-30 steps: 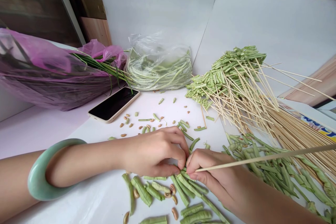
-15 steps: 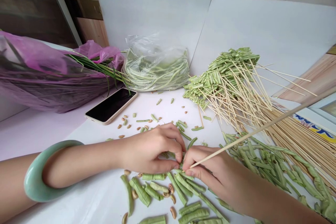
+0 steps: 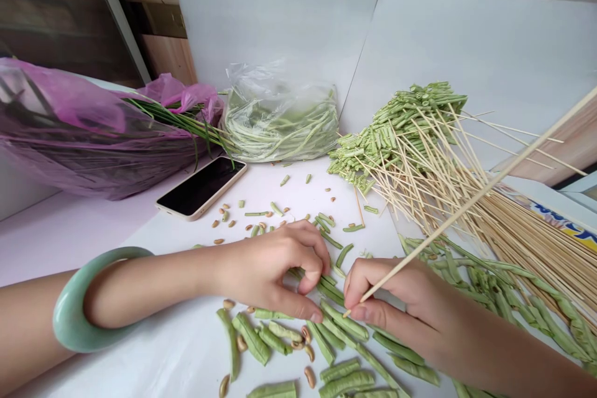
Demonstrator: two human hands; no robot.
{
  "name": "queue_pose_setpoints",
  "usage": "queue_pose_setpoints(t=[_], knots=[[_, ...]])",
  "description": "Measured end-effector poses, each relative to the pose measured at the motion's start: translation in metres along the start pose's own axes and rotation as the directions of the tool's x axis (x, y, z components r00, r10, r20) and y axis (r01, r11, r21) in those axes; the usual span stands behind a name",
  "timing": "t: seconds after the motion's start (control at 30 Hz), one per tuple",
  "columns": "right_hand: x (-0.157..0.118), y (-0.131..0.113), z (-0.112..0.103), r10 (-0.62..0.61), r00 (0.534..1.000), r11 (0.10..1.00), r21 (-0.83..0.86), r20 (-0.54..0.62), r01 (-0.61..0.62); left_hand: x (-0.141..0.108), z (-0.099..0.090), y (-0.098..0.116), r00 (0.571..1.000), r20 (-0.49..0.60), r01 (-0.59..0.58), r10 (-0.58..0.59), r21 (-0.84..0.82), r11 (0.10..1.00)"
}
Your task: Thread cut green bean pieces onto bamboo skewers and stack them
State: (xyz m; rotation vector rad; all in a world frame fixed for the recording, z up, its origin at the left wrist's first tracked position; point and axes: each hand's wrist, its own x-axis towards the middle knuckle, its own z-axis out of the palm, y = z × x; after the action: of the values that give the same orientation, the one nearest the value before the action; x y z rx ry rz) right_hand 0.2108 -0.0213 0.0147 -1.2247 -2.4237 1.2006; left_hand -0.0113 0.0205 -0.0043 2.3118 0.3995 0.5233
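Observation:
Between thumb and fingers, my right hand (image 3: 396, 298) pinches a thin wooden skewer (image 3: 448, 221) near its lower tip, the rest slanting up to the right. Just left of it, my left hand (image 3: 289, 267) is over the cut green bean pieces (image 3: 342, 317), thumb and index finger apart, with nothing seen held between them; its other fingers are curled. A pale green bangle (image 3: 69, 308) circles the left forearm. Brown beans (image 3: 309, 376) and more green pieces lie below the hands on the white surface (image 3: 153, 354).
Behind lie a phone (image 3: 203, 186), a purple bag (image 3: 93, 143) and a clear bag of long beans (image 3: 284, 121). To the right are skewered bean bundles (image 3: 405, 118), a pile of bare skewers (image 3: 536, 236) and loose pods (image 3: 494, 286).
My right hand has moved slightly right, away from my left hand, and the skewer now slants more steeply. My left thumb and index finger have parted.

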Motion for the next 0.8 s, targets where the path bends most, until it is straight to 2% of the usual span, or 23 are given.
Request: queue_pose_setpoints(t=[0.1, 0.23, 0.47, 0.8], knots=[[-0.0005, -0.0005, 0.0029, -0.065, 0.998, 0.997, 0.040, -0.001, 0.065, -0.0006, 0.0023, -0.0001, 1.000, 0.017, 0.018, -0.018, -0.013, 1.000], [0.0008, 0.0003, 0.0038, -0.162, 0.987, 0.987, 0.014, -0.020, 0.162, -0.0017, 0.0041, 0.0000, 0.999, 0.039, 0.034, -0.035, 0.022, 0.999], [-0.0004, 0.0004, 0.0052, -0.105, 0.994, 0.993, 0.047, -0.017, 0.106, -0.0018, 0.0052, 0.0012, 0.998, 0.053, 0.027, -0.031, 0.060, 0.998], [-0.0010, -0.0026, 0.0068, -0.075, 0.996, 0.995, -0.062, 0.047, 0.078, -0.0017, 0.0049, 0.0004, 0.998, 0.058, 0.009, -0.013, 0.062, 0.998]])
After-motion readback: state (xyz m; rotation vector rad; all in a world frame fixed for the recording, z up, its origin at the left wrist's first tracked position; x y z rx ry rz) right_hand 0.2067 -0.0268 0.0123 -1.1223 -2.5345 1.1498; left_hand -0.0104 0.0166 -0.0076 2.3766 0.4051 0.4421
